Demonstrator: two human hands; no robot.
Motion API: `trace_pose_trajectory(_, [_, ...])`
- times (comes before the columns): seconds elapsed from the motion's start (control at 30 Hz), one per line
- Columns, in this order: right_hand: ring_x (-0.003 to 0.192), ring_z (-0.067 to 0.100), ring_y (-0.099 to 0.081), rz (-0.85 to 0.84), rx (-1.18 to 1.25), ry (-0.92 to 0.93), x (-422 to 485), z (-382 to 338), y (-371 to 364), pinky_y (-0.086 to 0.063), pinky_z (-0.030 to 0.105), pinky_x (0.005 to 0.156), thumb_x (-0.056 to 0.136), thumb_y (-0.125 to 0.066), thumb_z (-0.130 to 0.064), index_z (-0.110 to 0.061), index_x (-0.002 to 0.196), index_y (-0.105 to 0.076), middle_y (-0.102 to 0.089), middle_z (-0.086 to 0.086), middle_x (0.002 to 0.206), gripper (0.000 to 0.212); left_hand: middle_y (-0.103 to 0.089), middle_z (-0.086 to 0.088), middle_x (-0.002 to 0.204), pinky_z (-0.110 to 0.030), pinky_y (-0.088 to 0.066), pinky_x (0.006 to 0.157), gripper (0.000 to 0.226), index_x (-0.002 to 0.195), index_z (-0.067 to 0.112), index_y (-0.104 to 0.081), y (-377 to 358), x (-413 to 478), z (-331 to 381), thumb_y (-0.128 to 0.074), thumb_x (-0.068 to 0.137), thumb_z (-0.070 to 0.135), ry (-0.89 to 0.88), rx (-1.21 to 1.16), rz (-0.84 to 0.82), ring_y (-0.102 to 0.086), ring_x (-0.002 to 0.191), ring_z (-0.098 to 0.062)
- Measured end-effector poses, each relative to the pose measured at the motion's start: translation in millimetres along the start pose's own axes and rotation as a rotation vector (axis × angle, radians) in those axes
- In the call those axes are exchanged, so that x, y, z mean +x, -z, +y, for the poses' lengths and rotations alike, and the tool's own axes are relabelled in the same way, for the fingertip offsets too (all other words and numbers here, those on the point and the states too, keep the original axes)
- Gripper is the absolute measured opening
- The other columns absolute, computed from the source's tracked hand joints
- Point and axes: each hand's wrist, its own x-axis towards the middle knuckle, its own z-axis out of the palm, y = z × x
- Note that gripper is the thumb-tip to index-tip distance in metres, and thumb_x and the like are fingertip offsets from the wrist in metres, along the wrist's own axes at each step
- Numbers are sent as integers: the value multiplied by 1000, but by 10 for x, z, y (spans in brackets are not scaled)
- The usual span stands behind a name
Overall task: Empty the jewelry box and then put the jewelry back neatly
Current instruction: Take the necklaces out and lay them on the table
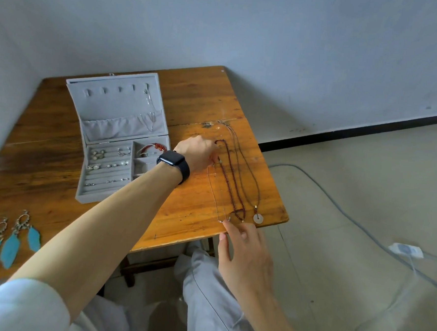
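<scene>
left grip [196, 152] pinching silver chain [213, 193] top | right grip [243, 246] open, fingertips [227, 226] at its lower end

This looks like a plain room in a home. A worn brown wooden table [204, 92] with scratched, stained boards has its far left corner pushed in where two bare pale blue-grey painted walls [296, 42] meet. A black skirting strip [368, 127] runs along the foot of the wall above a dull beige hard floor [346, 275], where a grey cable [338, 202] trails to a white plug block [405, 249]. Personal things point to private use: an open grey velvet jewellery box [113, 102] towards the table's far left, long beaded and corded necklaces [233, 181] along its right edge, and turquoise feather earrings [10, 244] at its near left edge.
</scene>
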Motion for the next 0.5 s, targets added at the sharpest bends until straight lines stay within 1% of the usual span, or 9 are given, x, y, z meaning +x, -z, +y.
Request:
trace_pose_trajectory(0.1, [91,16,-58,8,-10,56,-71,52,-17,-50,20,61,93,-62,-32,-26,124,-66,-64,-1,105,32,-70,-1,105,-42,-59,80,16,105,23,-70,-47,-33,14,-59,97,15,49,-43,21,-67,92,-25])
trace_pose_trajectory(0.17, [92,17,-59,5,-17,74,-97,74,-28,-51,21,62,91,-65,-32,-25,126,-65,-65,0,106,36,-70,-3,105,-43,-59,79,17,105,22,-70,-70,-50,39,-58,96,14,76,-59,31,-67,92,-27])
trace_pose_trajectory(0.27, [91,16,-60,-15,-6,67,-112,69,-31,-52,22,63,91,-66,-34,-26,129,-63,-66,-1,106,39,-69,-5,103,-43,-60,77,16,105,19,-70,-79,-81,91,-57,96,15,113,-100,37,-67,89,-27])
trace_pose_trajectory(0.4, [86,13,-63,-15,47,83,-131,62,26,-53,20,61,89,-70,-33,-25,130,-64,-68,-5,102,43,-70,-6,98,-41,-61,73,18,105,17,-69,-36,-132,134,-53,98,20,146,-131,21,-67,81,-24])
trace_pose_trajectory(0.5, [85,13,-62,4,109,95,-114,75,117,-54,22,61,92,-64,-30,-24,125,-65,-66,-5,101,34,-69,-4,104,-36,-60,70,23,114,22,-66,37,-216,121,-50,99,17,144,-40,12,-66,83,-23])
